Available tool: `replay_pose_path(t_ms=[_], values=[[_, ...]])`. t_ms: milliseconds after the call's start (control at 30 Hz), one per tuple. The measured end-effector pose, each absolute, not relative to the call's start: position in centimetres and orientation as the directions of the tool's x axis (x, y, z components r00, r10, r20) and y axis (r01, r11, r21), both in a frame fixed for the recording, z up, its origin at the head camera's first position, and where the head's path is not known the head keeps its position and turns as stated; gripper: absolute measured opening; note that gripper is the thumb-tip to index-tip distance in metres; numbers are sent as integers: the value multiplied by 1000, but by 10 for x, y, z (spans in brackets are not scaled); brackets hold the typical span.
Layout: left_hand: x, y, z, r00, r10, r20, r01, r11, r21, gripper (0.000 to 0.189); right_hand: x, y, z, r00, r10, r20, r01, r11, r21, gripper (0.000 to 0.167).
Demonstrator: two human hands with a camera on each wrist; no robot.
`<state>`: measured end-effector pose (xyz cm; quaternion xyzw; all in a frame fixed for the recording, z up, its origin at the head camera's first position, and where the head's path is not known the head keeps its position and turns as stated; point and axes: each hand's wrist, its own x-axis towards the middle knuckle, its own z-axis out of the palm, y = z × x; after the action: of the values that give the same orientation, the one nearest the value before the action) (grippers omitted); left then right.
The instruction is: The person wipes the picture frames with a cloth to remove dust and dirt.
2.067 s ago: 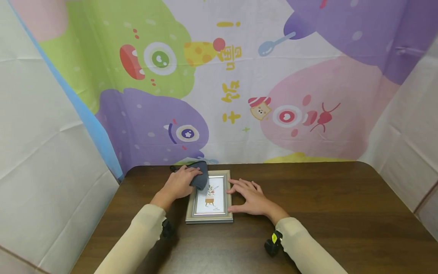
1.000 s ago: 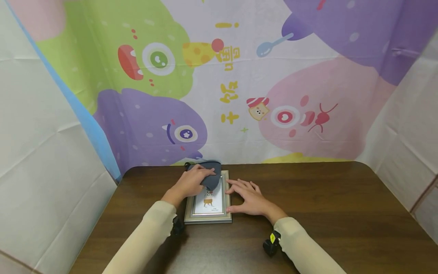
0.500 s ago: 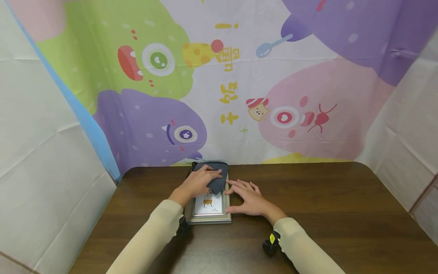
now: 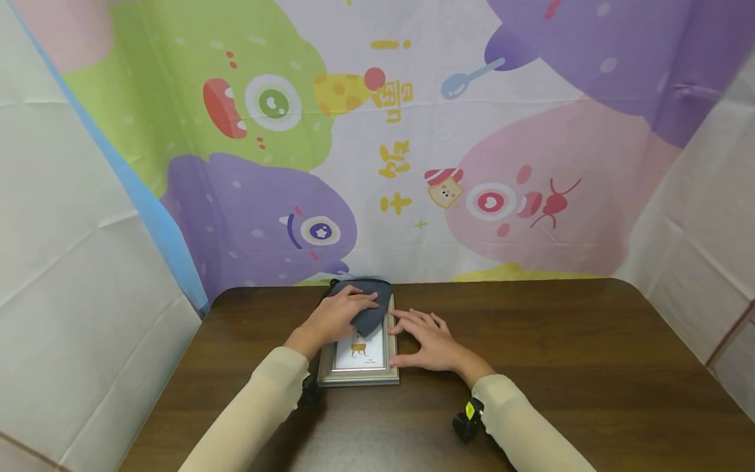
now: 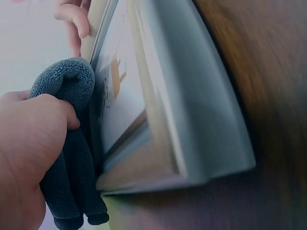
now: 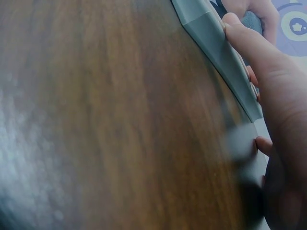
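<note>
Shifted toward 3 o'clock since two seconds ago, together with left grip (image 4: 338, 317): dark grey cloth (image 4: 371, 318). Now covers the upper part of the picture frame (image 4: 358, 378), leaving the lower part of the print (image 4: 358, 354) bare. Grasps the folded cloth in left grip with curled thumb and fingers. Rests right grip (image 4: 429, 342), spread and clasping nothing, against the frame's 3 o'clock side. Has the frame flat on the brown bench (image 4: 566, 367), near the 12 o'clock edge. Wears pale sleeves (image 4: 533, 419) and black wrist devices (image 4: 466, 426)
</note>
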<state>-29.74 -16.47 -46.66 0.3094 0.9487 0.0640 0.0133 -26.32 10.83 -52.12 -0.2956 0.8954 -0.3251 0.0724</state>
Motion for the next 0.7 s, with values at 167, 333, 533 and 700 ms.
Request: replay_pose_path(t_ms=[167,333,533,700], values=[[-296,-173,-465,-819,574,9,570,810,138,66,-263,108,-522,-813,-578,65,-487,615,-621,54],[-295,-184,-465,-828,561,18,558,819,130,68,-263,108,-520,-816,-575,63,-482,615,-624,53],[-292,-198,-466,-834,551,31,551,827,114,68,-263,108,-520,-816,-575,62,-479,613,-629,53],[-289,-209,-468,-836,546,49,548,828,120,70,-264,108,-521,-817,-574,61,-478,614,-628,52]])
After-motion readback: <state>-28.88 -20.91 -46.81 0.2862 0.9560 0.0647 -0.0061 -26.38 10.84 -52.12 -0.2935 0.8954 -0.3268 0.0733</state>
